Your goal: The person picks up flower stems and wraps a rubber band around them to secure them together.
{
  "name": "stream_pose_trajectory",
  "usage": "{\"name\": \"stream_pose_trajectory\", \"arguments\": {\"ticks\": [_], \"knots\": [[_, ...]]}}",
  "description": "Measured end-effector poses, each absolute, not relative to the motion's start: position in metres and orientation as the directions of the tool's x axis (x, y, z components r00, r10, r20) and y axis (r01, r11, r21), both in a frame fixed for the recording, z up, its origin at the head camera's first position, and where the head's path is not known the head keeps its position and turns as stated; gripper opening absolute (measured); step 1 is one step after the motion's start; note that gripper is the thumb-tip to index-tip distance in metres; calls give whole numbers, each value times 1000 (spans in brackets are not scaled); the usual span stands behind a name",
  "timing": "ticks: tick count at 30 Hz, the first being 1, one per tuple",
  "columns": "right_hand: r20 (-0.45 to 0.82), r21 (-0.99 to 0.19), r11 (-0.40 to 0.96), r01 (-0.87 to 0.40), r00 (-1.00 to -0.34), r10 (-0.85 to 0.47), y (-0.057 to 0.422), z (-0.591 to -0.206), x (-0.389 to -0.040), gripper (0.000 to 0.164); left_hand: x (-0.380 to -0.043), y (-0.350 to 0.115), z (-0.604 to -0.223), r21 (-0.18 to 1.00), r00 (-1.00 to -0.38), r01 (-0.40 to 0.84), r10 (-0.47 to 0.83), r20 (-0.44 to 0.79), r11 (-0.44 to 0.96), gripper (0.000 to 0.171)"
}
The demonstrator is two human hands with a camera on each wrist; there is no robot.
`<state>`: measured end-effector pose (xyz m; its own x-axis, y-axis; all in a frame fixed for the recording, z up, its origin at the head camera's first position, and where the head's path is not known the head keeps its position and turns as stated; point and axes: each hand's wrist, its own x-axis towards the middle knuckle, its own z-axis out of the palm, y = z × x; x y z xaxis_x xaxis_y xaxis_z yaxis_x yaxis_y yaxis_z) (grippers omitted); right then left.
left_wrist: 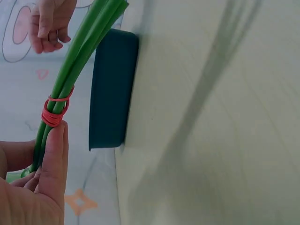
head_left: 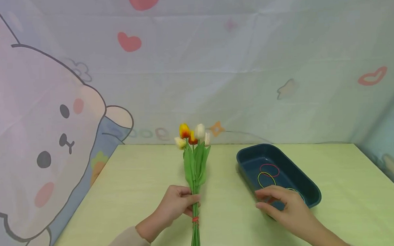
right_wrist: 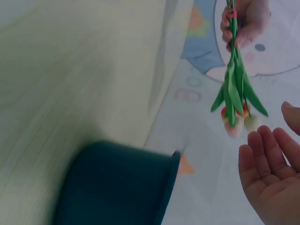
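My left hand (head_left: pixel 178 204) grips a bunch of tulips (head_left: pixel 193 170) by the green stems, blooms pointing away from me. The blooms are white, cream and yellow-red. A red rubber band (left_wrist: pixel 55 110) is wound several times round the stems, just below the fingers in the head view. My right hand (head_left: pixel 289 208) hovers over the near left side of a dark blue tray (head_left: pixel 303 177), fingers loosely bent and thumb apart. In the right wrist view nothing shows between the right hand's fingers (right_wrist: pixel 262 157).
Inside the tray lie a pink rubber band (head_left: pixel 269 164), a yellow one (head_left: pixel 258 178) and a pale one (head_left: pixel 300 193), partly hidden by the right hand. A light yellow-green table (head_left: pixel 137 175) carries the tray. Behind it hangs a printed cloth (head_left: pixel 195 65).
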<state>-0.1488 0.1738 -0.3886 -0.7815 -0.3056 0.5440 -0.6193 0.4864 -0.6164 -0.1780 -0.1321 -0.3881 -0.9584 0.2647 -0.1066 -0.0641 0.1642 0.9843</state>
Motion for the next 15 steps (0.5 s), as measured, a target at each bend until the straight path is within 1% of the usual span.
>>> {"name": "stream_pose_trajectory", "arguments": {"ticks": [4,9,15], "knots": [[530,-606,546,-578,-806,-264,189,-392,-147,25,-179,-138,-397,981,-956,-70,270,-119,182,24],[516,-613,585,-531,-830,-212,207,-396,-147,26,-180,-143,-406,977,-954,-87,266,-138,195,23],[489,-588,649,-483,-851,-190,225,-406,-149,23,-181,-148,-417,971,-944,-129,274,-182,201,21]]}}
